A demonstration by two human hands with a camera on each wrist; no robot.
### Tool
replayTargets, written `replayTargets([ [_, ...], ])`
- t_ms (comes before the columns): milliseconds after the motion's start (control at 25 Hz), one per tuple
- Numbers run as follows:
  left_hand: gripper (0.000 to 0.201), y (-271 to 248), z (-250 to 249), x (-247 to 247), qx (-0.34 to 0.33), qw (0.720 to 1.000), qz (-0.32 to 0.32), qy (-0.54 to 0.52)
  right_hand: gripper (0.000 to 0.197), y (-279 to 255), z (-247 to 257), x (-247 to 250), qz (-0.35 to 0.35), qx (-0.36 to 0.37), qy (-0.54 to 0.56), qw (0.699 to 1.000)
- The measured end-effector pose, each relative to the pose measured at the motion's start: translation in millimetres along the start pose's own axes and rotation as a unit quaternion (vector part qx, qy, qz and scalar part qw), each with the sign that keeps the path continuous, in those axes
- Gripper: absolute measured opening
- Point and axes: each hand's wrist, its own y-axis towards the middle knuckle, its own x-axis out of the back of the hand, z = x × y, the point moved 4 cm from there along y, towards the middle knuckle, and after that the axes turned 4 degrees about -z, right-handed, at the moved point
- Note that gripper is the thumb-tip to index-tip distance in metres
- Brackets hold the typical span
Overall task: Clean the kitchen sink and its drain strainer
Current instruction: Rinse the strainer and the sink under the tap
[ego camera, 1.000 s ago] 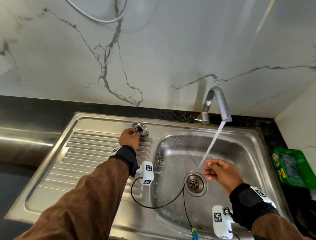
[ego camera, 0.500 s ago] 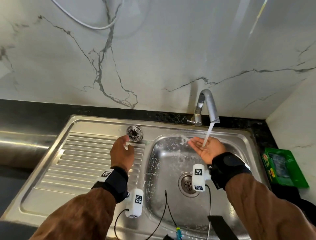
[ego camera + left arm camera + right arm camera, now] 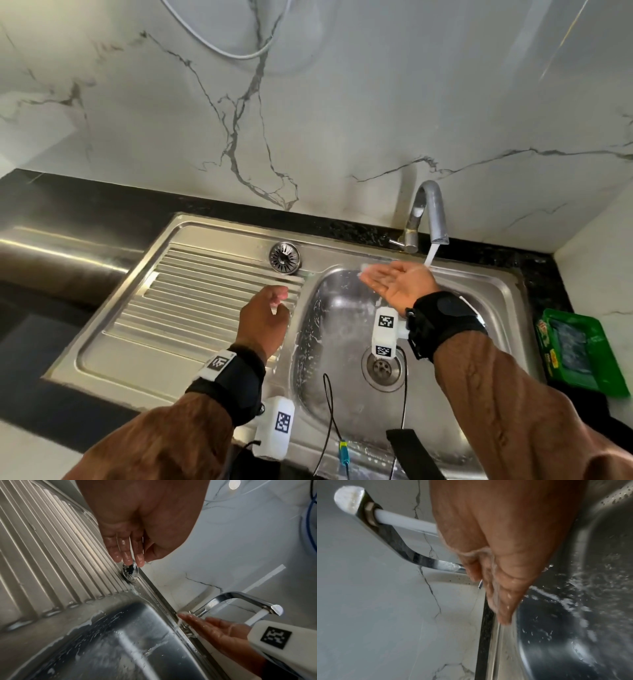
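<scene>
- The right hand (image 3: 399, 282) lies palm up under the tap, its fingers (image 3: 197, 620) straight and side by side, holding nothing; water runs over the palm and off the fingertips.
- The left hand (image 3: 262, 320) hangs above the near right corner of the draining board, its wet fingers (image 3: 126, 549) straight, close together and pointing down, empty. In the left wrist view the fingertips sit just short of the drain strainer (image 3: 285, 257); whether they touch it cannot be told there, while the head view shows the hand well apart from it.
- The drain strainer, a round metal piece with slots, rests on the flat rim at the far edge of the sink (image 3: 479, 359), between the ribbed draining board (image 3: 191, 298) and the basin, to the left of the tap.
- The tap (image 3: 432, 212) stands at the far rim and pours a white stream (image 3: 406, 523) onto the right hand.
- The basin is wet with splashes, and the open drain hole (image 3: 382, 368) sits at its bottom, nearer than the right hand.
- Black bands with white tagged blocks wrap both wrists, and thin cables trail over the near rim.
- A green tray (image 3: 579, 349) lies on the dark worktop (image 3: 85, 202) to the right of the sink.
- A marble wall (image 3: 342, 102) rises behind.
</scene>
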Motion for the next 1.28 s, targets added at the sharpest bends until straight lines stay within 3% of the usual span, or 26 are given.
replayTargets([
  [120,0.031,-5,-7,2,-0.004,0.999,0.033,0.017,0.045,9,8,1,-0.033,0.036,0.034,0.998],
  [280,0.034,-14,-27,0,-0.036,0.997,0.056,0.032,0.049,13,12,5,-0.016,0.015,0.06,0.998],
  [480,0.038,-27,-42,-8,-0.042,0.996,0.068,0.026,0.032,12,29,7,-0.041,0.032,0.062,0.997],
  [600,0.038,-32,-50,-10,-0.049,0.996,0.074,0.024,0.045,8,32,9,-0.014,0.022,0.047,0.999],
  [800,0.037,-33,-58,-15,-0.056,0.995,0.087,0.014,0.034,-3,33,13,0.011,0.004,0.001,1.0],
  [1080,0.033,-13,-76,-43,-0.068,0.984,0.159,-0.042,0.046,-15,44,45,-0.017,0.037,0.06,0.997],
  [1160,0.031,-3,-88,-61,-0.034,0.97,0.208,-0.123,0.038,-25,41,60,-0.043,0.057,0.098,0.993],
  [1200,0.03,0,-96,-72,0.016,0.949,0.244,-0.197,0.035,-31,39,67,-0.067,0.07,0.094,0.991],
  [1280,0.031,4,-116,-98,0.162,0.866,0.322,-0.348,0.033,-43,34,85,-0.131,0.078,0.063,0.986],
])
